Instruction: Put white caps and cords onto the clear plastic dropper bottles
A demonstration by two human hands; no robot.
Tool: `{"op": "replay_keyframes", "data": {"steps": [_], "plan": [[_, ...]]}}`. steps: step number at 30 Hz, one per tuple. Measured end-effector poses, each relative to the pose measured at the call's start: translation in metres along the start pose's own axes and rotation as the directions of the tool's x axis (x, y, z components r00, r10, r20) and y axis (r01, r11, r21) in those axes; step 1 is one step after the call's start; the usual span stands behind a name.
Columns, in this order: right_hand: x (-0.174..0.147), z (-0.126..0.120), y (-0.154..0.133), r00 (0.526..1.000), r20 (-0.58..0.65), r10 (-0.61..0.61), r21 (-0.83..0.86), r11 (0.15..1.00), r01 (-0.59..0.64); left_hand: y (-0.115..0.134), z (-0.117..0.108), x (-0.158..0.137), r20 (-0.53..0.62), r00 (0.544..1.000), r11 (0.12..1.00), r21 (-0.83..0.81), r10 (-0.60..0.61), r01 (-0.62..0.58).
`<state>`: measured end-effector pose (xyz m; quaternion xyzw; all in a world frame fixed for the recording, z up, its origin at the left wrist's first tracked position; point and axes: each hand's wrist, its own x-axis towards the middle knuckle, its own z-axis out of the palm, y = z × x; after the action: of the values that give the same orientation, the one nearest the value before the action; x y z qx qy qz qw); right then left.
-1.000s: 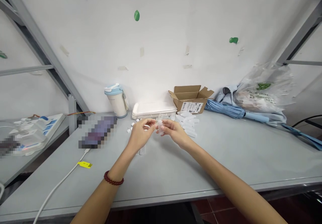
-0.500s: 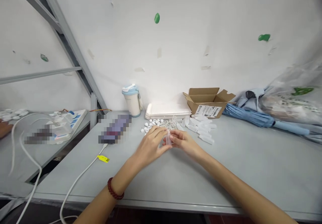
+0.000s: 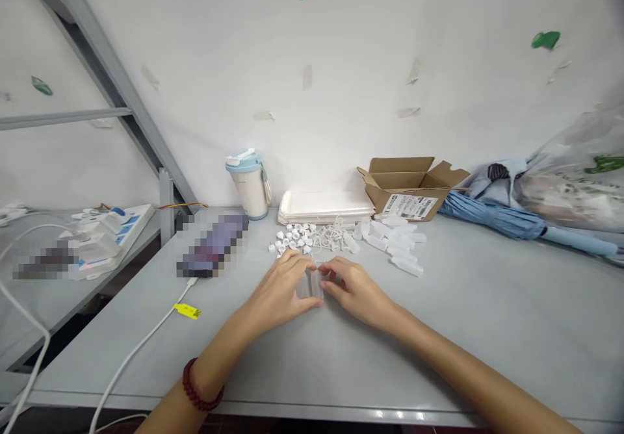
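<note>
Just in front of the pile of small parts, both hands are around small translucent plastic bottles. My left hand (image 3: 285,284) curls around a bottle (image 3: 303,286), thumb stretched along the bottom and fingers over the top. Beside it another clear bottle (image 3: 316,284) stands upright, with the fingers and thumb of my right hand (image 3: 351,288) closed at its right side. Behind the hands lie white caps (image 3: 294,232), a tangle of thin white cords (image 3: 333,232) and several loose translucent bottles (image 3: 397,242). The tops of the held bottles are partly hidden by fingers.
A stack of white trays (image 3: 324,206) and an opened cardboard box (image 3: 409,190) stand against the wall. A blue-lidded cup (image 3: 248,187) and a blurred phone (image 3: 214,245) with its cable are left. A folded blue umbrella (image 3: 507,219) lies right, beside a plastic bag (image 3: 570,180).
My view has shifted a little. Both hands sit slightly lower and left, farther from the parts pile. The fingers are spread wider, and two bottles now show between them where one was visible.
</note>
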<state>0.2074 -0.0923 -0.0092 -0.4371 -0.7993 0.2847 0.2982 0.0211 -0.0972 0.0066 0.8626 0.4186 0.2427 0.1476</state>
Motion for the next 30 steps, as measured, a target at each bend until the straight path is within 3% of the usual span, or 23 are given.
{"op": "replay_keyframes", "data": {"steps": [12, 16, 30], "plan": [[0.001, -0.002, 0.001, 0.999, 0.044, -0.012, 0.015, 1.000, 0.012, -0.005, -0.006, -0.003, 0.067, 0.997, 0.999, -0.030, -0.035, 0.037], [0.002, -0.006, 0.003, 0.993, 0.112, 0.022, 0.048, 0.998, -0.028, -0.012, -0.009, -0.010, 0.098, 0.994, 0.998, -0.051, -0.042, 0.047], [0.004, -0.004, 0.002, 0.981, 0.190, -0.032, 0.013, 0.999, 0.030, -0.020, -0.010, -0.013, 0.146, 0.985, 0.994, -0.044, -0.090, 0.098]]}}
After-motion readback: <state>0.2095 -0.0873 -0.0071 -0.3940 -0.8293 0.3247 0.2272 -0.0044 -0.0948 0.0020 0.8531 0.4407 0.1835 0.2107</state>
